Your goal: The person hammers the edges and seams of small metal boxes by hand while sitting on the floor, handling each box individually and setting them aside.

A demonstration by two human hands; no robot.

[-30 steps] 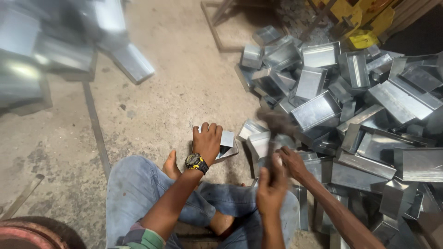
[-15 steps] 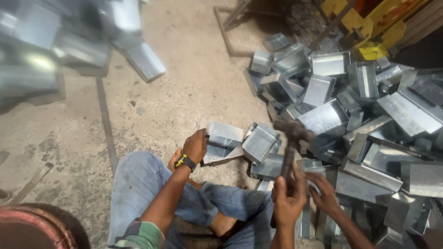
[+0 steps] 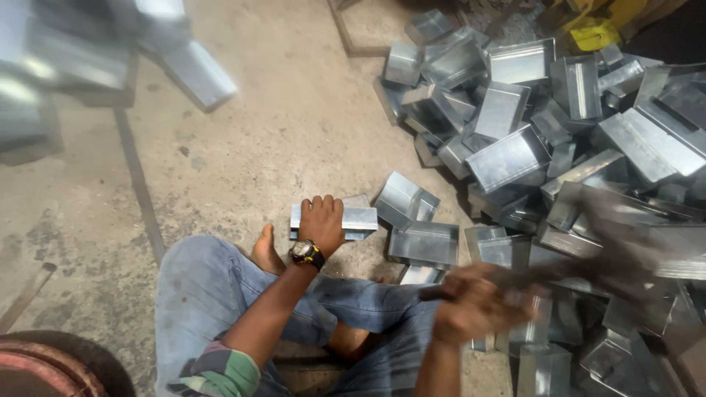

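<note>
Left hand pressed flat, fingers spread, on folded metal piece lying on near floor. Right hand closed around blurred hammer. Risk judged: struck fingers, from mis-aimed blow.

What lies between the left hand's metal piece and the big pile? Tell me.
In the head view, two loose sheet-metal boxes lie on the concrete floor between the folded metal piece under the left hand and the pile of boxes.
</note>
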